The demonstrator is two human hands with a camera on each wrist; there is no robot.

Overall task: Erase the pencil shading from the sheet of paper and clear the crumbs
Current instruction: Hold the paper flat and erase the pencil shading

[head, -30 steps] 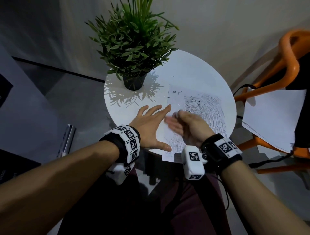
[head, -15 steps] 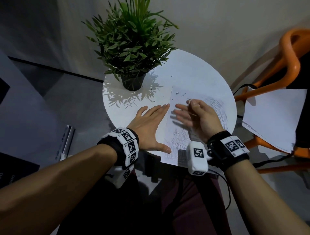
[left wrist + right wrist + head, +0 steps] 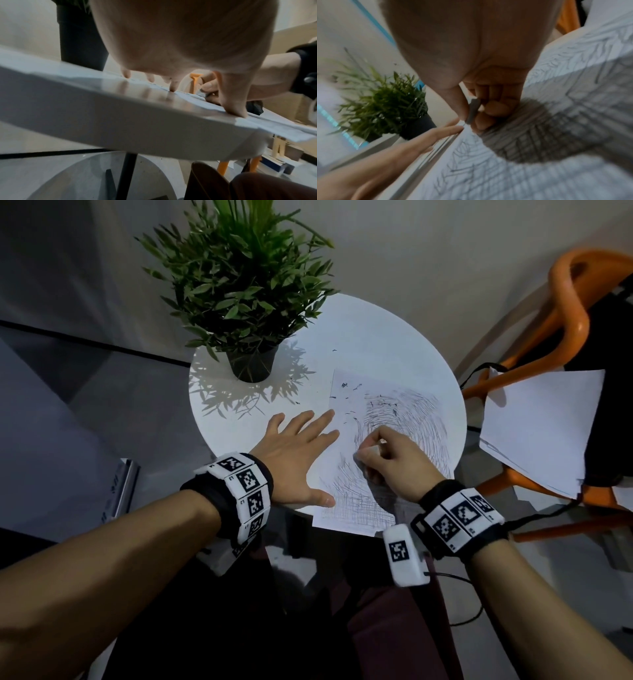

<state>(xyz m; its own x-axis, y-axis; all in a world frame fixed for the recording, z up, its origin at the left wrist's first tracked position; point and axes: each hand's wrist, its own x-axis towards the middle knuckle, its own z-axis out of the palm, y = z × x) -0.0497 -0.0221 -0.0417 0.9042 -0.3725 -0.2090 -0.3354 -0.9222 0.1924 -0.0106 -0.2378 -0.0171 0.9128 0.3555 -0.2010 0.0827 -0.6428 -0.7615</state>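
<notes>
Left hand (image 3: pixel 294 453) flat, steadying paper (image 3: pixel 352 508); right hand (image 3: pixel 394 463) pinches, seemingly, an eraser (image 3: pixel 473 109).

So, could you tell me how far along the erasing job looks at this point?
Early on. Done: only a paler patch near the sheet of paper's upper left, with crumbs lying there. In hand: the right hand pinches a grey eraser while the left hand presses the sheet's edge. Left: most of the pencil shading, then the crumbs on sheet and table.

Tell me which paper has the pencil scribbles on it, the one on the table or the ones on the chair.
The sheet on the round table, under both hands. The papers on the orange chair look blank.
</notes>
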